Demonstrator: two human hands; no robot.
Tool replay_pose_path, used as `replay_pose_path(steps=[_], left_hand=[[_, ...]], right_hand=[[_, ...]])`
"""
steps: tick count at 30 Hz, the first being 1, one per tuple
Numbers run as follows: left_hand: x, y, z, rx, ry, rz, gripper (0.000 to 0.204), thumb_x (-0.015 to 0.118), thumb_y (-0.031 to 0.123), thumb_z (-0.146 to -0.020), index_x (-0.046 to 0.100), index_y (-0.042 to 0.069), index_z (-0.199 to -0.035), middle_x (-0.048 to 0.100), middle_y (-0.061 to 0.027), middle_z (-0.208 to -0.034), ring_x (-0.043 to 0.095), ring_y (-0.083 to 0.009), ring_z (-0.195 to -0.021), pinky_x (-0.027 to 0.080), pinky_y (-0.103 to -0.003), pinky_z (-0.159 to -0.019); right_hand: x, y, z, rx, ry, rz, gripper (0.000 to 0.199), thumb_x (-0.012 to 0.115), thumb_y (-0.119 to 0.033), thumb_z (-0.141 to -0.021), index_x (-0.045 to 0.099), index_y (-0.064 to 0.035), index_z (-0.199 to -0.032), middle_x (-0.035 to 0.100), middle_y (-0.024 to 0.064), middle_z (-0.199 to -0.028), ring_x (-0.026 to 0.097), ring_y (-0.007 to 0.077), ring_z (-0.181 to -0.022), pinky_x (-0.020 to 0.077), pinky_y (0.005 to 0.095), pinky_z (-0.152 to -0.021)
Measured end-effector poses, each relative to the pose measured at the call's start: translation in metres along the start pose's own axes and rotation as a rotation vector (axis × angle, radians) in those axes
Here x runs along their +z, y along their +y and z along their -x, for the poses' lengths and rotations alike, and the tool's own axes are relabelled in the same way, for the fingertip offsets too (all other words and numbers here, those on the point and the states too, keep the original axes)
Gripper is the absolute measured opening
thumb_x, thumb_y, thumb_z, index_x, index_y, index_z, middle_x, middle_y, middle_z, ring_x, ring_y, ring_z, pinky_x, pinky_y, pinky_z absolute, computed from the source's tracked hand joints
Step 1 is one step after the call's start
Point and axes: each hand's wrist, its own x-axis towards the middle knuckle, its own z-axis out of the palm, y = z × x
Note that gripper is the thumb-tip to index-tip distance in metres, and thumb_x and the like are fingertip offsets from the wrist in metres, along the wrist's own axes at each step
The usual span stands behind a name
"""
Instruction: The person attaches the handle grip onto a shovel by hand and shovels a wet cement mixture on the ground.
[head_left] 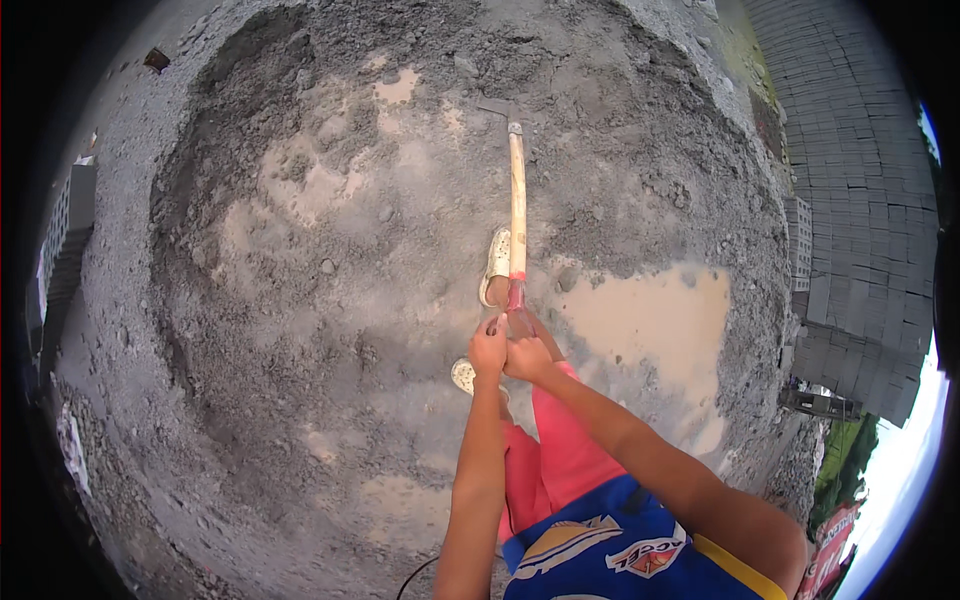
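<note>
Nearest, we have the blue shirt (640,530) and pink shorts (575,450). Then left hand (488,347) and right hand (528,358), both closed, gripping the hoe (517,200) at its near end. Pale clog (498,252) just left of the handle, muddy puddle (650,320) right. We see the hoe's metal head farther out, at wet grey gravel (590,120); stacked grey blocks (860,170) far right.
</note>
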Motion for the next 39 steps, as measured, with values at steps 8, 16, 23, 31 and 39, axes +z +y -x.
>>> replay_pose_path(steps=[8,16,23,31,39], left_hand=[[0.037,-0.081,-0.045,-0.026,-0.143,-0.078,0.054,0.047,0.055,-0.084,0.060,0.006,-0.103,0.062,-0.0228,-0.096,0.057,-0.0408,-0.094,0.044,-0.045,-0.081],[0.021,-0.020,-0.023,0.107,-0.276,-0.018,0.061,0.041,0.052,-0.088,0.063,-0.004,-0.092,0.062,-0.0269,-0.092,0.058,-0.0418,-0.091,0.044,-0.042,-0.081],[0.067,0.044,0.016,0.065,-0.382,-0.140,0.069,0.033,0.052,-0.090,0.061,-0.011,-0.097,0.058,-0.0333,-0.098,0.057,-0.0415,-0.097,0.043,-0.043,-0.087],[0.144,0.030,0.088,0.159,-0.222,-0.049,0.068,0.031,0.049,-0.092,0.058,-0.012,-0.098,0.058,-0.0330,-0.096,0.056,-0.0435,-0.098,0.041,-0.044,-0.086],[0.217,-0.017,0.248,-0.191,-0.478,0.153,0.065,0.032,0.056,-0.090,0.059,-0.003,-0.097,0.061,-0.0191,-0.099,0.056,-0.0327,-0.092,0.040,-0.041,-0.087]], right_hand=[[0.107,0.016,-0.014,0.079,0.228,-0.055,0.031,0.064,-0.016,-0.069,0.057,-0.0040,-0.096,0.059,0.0146,-0.084,0.058,0.0329,-0.082,0.0445,0.0441,-0.073],[0.024,-0.013,0.038,0.082,0.576,-0.070,0.036,0.060,-0.003,-0.065,0.054,-0.0049,-0.100,0.055,0.0105,-0.088,0.050,0.0292,-0.086,0.0389,0.0410,-0.082],[-0.036,0.037,0.093,0.013,0.707,-0.144,0.035,0.060,-0.001,-0.065,0.055,-0.0059,-0.099,0.055,0.0114,-0.090,0.050,0.0297,-0.089,0.0378,0.0401,-0.084],[-0.033,0.113,0.166,0.000,0.722,-0.202,0.036,0.064,-0.003,-0.065,0.056,-0.0072,-0.100,0.056,0.0100,-0.093,0.050,0.0294,-0.093,0.0349,0.0421,-0.089],[0.002,0.189,0.319,0.091,0.612,-0.299,0.033,0.061,-0.002,-0.061,0.057,-0.0081,-0.093,0.056,0.0064,-0.089,0.051,0.0263,-0.093,0.0339,0.0402,-0.088]])
